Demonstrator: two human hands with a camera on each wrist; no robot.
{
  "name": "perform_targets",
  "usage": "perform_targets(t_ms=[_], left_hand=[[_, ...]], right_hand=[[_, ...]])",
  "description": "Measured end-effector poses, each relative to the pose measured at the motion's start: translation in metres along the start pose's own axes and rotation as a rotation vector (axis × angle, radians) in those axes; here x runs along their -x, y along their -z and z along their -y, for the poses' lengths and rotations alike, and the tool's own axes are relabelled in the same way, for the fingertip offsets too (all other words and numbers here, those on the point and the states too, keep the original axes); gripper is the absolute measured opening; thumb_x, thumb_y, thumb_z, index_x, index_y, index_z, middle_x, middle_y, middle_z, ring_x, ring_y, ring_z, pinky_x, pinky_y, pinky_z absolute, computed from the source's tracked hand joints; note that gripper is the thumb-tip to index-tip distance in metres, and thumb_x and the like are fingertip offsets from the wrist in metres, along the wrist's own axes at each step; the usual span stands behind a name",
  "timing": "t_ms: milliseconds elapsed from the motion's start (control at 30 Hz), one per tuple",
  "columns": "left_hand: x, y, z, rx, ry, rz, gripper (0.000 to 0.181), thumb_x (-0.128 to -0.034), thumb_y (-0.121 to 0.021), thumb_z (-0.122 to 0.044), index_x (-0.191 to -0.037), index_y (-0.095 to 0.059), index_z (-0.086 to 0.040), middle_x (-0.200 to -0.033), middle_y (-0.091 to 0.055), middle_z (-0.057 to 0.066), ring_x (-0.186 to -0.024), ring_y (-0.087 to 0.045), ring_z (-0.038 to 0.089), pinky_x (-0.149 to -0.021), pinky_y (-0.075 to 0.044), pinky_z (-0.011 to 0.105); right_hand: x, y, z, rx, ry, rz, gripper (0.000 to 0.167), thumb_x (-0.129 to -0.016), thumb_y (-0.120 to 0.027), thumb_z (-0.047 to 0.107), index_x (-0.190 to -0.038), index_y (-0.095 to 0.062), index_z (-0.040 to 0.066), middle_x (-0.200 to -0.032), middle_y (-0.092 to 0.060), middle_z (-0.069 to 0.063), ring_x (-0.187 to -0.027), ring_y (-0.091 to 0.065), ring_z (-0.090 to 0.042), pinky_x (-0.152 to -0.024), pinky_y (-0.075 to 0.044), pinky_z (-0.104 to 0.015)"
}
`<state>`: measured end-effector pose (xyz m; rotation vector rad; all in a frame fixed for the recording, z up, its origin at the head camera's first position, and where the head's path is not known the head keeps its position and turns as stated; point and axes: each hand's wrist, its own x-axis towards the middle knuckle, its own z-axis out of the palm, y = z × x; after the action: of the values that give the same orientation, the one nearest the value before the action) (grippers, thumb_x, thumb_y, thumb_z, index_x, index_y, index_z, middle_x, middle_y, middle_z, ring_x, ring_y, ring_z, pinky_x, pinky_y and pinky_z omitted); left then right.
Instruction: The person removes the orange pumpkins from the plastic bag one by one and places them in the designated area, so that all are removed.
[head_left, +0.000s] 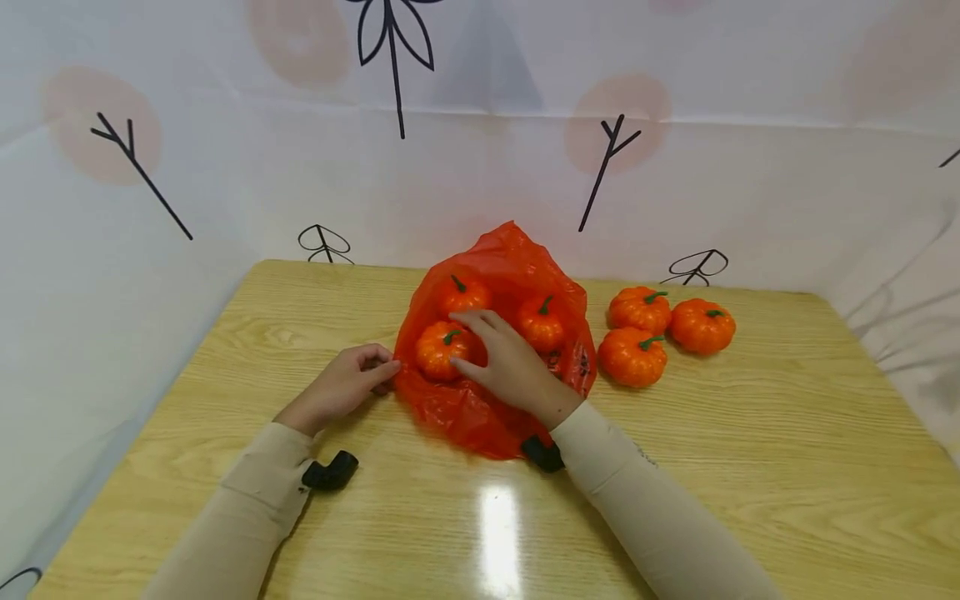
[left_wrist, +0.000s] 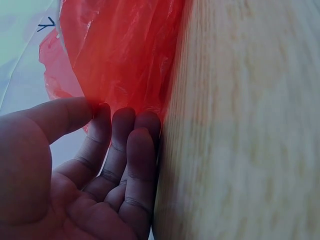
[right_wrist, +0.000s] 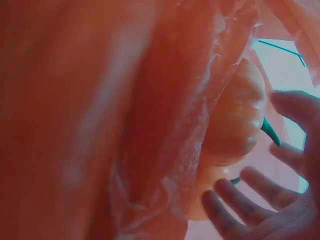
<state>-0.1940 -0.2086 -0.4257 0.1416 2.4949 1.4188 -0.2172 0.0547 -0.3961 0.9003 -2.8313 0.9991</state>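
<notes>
A red plastic bag (head_left: 480,425) lies spread wide on the table, with three small orange pumpkins inside. The left hand (head_left: 347,385) pinches the bag's left edge between thumb and forefinger; the left wrist view shows its other fingers (left_wrist: 141,155) bent beside the red plastic (left_wrist: 125,55). Over the bag's mouth, the right hand (head_left: 513,362) has its fingers spread beside the front-left pumpkin (head_left: 435,352). Behind are a second pumpkin (head_left: 465,297) and, to the right, a third (head_left: 542,327). In the right wrist view, the hand (right_wrist: 270,200) is near a pumpkin (right_wrist: 235,117), holding nothing.
Three more orange pumpkins, at the back (head_left: 637,310), in front (head_left: 632,358) and at the right (head_left: 702,327), stand together right of the bag on the wooden table (head_left: 750,467). A patterned white cloth (head_left: 480,192) hangs behind the table.
</notes>
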Motion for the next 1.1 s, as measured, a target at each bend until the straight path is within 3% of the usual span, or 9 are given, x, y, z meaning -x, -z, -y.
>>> perform_targets(t_ms=[167,633,1100], left_hand=[[-0.0011,-0.0009,-0.0004,0.006,0.000,0.001,0.024,-0.1030,-0.057,-0.027,-0.108,-0.063,-0.004,-0.094,-0.066,0.007,-0.086,-0.063,0.019,-0.082,-0.053,0.030],[-0.0008,-0.0017,-0.0043,0.019,0.005,0.002,0.023,-0.1030,-0.057,-0.026,-0.108,-0.064,-0.004,-0.093,-0.065,0.007,-0.086,-0.062,0.019,-0.081,-0.053,0.030],[0.0008,-0.0007,-0.0017,0.047,0.004,0.010,0.023,-0.1031,-0.057,-0.025,-0.107,-0.063,-0.003,-0.093,-0.066,0.006,-0.087,-0.062,0.019,-0.081,-0.053,0.030]], right_hand=[[-0.0001,-0.0037,-0.0039,-0.016,-0.024,0.053,0.066,-0.093,-0.072,0.033,-0.151,-0.043,0.022,-0.148,-0.046,-0.002,-0.137,-0.047,-0.022,-0.113,-0.042,-0.044],[0.0017,-0.0042,-0.0067,-0.034,-0.033,0.075,0.058,-0.093,-0.072,0.034,-0.145,-0.049,0.022,-0.146,-0.048,-0.003,-0.134,-0.050,-0.023,-0.112,-0.043,-0.044],[0.0001,-0.0054,-0.0062,-0.032,-0.030,0.111,0.062,-0.092,-0.074,0.034,-0.145,-0.046,0.018,-0.149,-0.048,-0.002,-0.140,-0.046,-0.022,-0.115,-0.040,-0.043]])
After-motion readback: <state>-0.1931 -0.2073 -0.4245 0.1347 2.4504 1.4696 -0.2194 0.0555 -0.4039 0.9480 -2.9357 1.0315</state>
